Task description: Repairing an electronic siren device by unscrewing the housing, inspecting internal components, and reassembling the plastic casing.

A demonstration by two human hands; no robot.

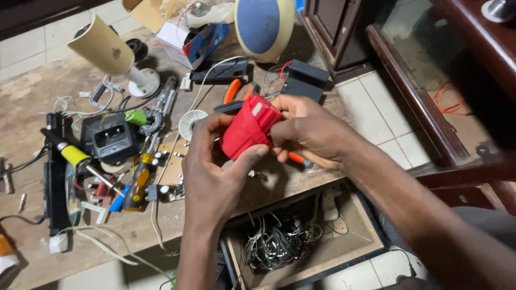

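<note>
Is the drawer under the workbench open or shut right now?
Open. The drawer is pulled out below the table edge, so its inside shows: a tangle of wires lies in it, beneath the left hand.

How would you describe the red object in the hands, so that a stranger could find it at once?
Look at the cluttered wooden workbench, then at its near edge above the open drawer of tangled wires. There the left hand and the right hand grip a red plastic casing between them. It is the only large bright red block; the nearby pliers have just orange handles.
</note>
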